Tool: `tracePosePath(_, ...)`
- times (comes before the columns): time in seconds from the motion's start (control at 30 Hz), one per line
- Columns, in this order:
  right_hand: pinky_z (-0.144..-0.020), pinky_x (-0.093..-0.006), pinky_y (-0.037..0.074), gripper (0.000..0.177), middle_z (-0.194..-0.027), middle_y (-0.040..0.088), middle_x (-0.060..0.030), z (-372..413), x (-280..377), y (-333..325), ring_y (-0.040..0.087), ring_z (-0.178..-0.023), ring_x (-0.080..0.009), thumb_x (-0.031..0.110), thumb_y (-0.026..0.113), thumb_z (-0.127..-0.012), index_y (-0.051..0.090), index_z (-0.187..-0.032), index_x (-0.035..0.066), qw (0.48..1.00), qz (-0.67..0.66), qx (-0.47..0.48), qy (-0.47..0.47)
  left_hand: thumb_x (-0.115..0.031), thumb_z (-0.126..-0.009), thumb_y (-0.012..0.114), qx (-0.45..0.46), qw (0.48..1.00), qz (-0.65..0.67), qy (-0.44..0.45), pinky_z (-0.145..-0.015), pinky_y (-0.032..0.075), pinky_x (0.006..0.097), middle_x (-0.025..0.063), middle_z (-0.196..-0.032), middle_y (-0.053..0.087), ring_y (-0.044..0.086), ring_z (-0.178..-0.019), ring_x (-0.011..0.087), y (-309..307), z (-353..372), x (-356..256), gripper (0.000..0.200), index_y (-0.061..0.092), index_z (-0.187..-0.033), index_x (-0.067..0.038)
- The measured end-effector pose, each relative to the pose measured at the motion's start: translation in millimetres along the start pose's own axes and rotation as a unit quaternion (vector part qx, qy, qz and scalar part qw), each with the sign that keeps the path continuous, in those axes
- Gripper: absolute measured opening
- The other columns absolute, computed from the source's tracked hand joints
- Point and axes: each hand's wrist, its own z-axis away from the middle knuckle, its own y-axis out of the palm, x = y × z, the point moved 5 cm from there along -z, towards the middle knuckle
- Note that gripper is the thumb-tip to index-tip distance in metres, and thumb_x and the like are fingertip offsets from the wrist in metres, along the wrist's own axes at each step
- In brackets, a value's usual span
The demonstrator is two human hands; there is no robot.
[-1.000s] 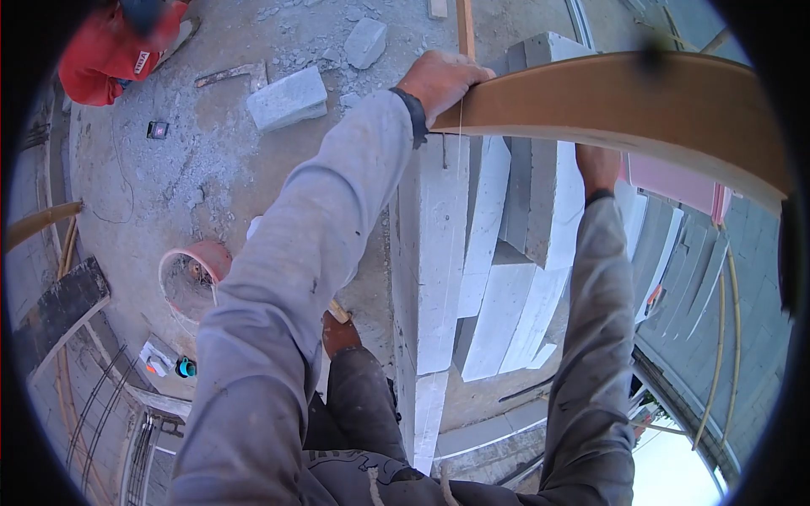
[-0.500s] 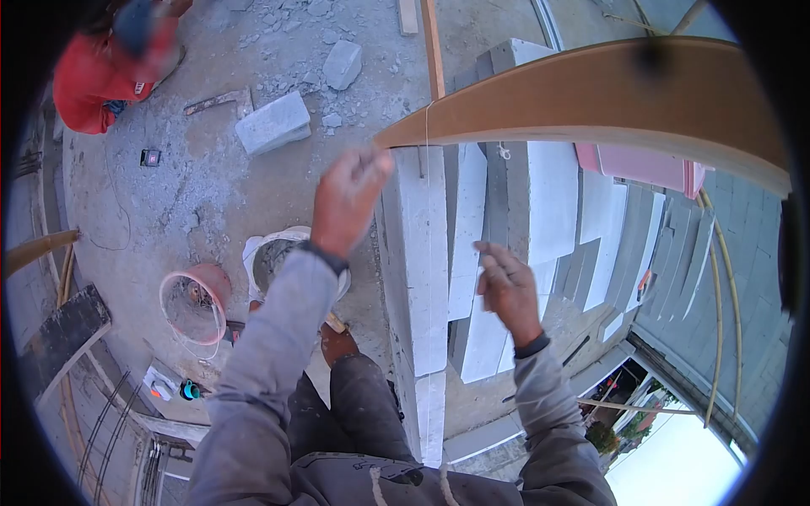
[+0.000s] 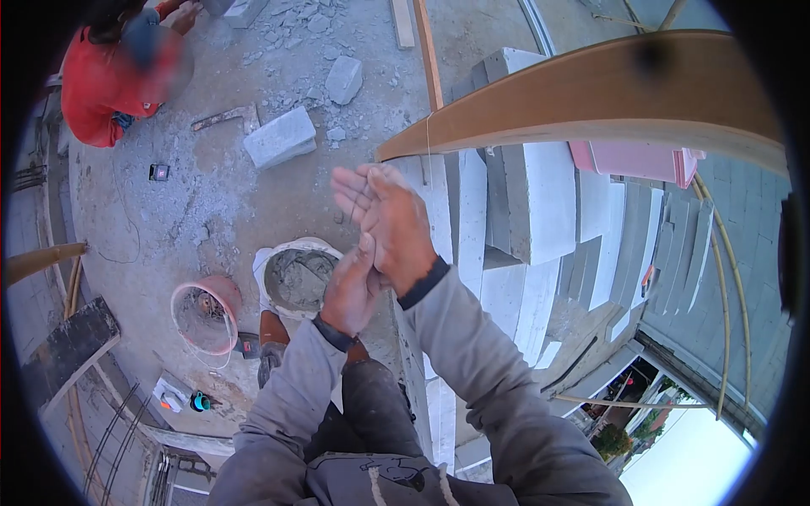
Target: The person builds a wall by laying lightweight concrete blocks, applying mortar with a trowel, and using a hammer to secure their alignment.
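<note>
Below us the floor (image 3: 211, 202) spreads wide, with a person in red (image 3: 101, 84) crouched at its far corner. The block wall (image 3: 462, 219) rises toward us, and a plank (image 3: 591, 93) crosses above its blocks. A mortar bucket (image 3: 299, 278) stands near the wall's foot, with a pink bucket (image 3: 202, 312) just beside it. Our right hand (image 3: 392, 223) and left hand (image 3: 350, 291) press palm to palm beside the wall, fingers stretched flat, holding nothing.

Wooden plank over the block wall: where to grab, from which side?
Likely the wooden plank at its near end, from the left: that end sits exposed above the block wall, and the plank looks thin enough for fingers to wrap.
</note>
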Motion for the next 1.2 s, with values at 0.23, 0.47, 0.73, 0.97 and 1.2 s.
tracePosePath(0.23, -0.088, -0.0327, 0.046, 0.025, -0.1, 0.063, -0.0137, -29, 32, -2, 0.06, -0.096, -0.0206, 0.02, 0.048, -0.09, 0.056, -0.101, -0.001, 0.975, 0.22, 0.003, -0.008, -0.032, -0.091, 0.055, -0.145, 0.971, -0.187, 0.037, -0.047, 0.04, 0.0235, -0.0019, -0.057, 0.046, 0.045, -0.048, 0.0083, -61, -39, -84, 0.031, 0.06, -0.089, -0.001)
tracePosePath(0.47, -0.054, -0.0251, 0.048, 0.023, -0.069, 0.061, -0.0071, 25, 158, -81, 0.059, -0.059, -0.0136, 0.022, 0.051, -0.088, 0.063, -0.087, 0.002, 0.854, 0.478, -0.136, -0.156, -0.038, -0.087, 0.059, -0.136, 0.886, -0.42, 0.14, -0.048, 0.038, 0.0269, 0.0005, -0.058, 0.052, 0.046, -0.05, 0.0083, -116, -179, -122, 0.038, 0.062, -0.074, -0.002)
tracePosePath(0.73, -0.088, -0.0312, 0.045, 0.046, -0.108, 0.061, -0.0105, -84, 260, -156, 0.058, -0.102, -0.0209, 0.036, 0.057, -0.089, 0.053, -0.121, 0.004, 0.776, 0.551, -0.014, -0.306, -0.045, -0.082, 0.058, -0.201, 0.622, -0.694, 0.302, -0.082, 0.044, 0.0402, 0.0147, -0.094, 0.067, 0.061, -0.09, 0.0309, 8, -233, -179, 0.04, 0.068, -0.097, -0.01)
tracePosePath(0.97, -0.096, -0.0353, 0.041, 0.056, -0.114, 0.061, -0.0149, -156, 198, -52, 0.053, -0.114, -0.025, 0.048, 0.055, -0.087, 0.054, -0.121, 0.003, 0.732, 0.666, 0.132, -0.048, -0.046, -0.078, 0.061, -0.12, 0.54, -0.734, 0.393, -0.101, 0.028, 0.0564, 0.0097, -0.103, 0.062, 0.049, -0.113, 0.029, 111, -255, -166, 0.035, 0.07, -0.095, -0.017)
tracePosePath(1.2, -0.087, -0.0347, 0.047, 0.057, -0.097, 0.065, -0.0136, -136, 197, -57, 0.06, -0.099, -0.0227, 0.054, 0.053, -0.086, 0.062, -0.107, 0.002, 0.777, 0.619, 0.11, 0.013, -0.042, -0.073, 0.067, -0.216, 0.6, -0.593, 0.492, -0.104, 0.015, 0.0645, 0.0123, -0.136, 0.038, 0.03, -0.129, 0.0325, 83, -231, -153, 0.054, 0.054, -0.117, -0.014)
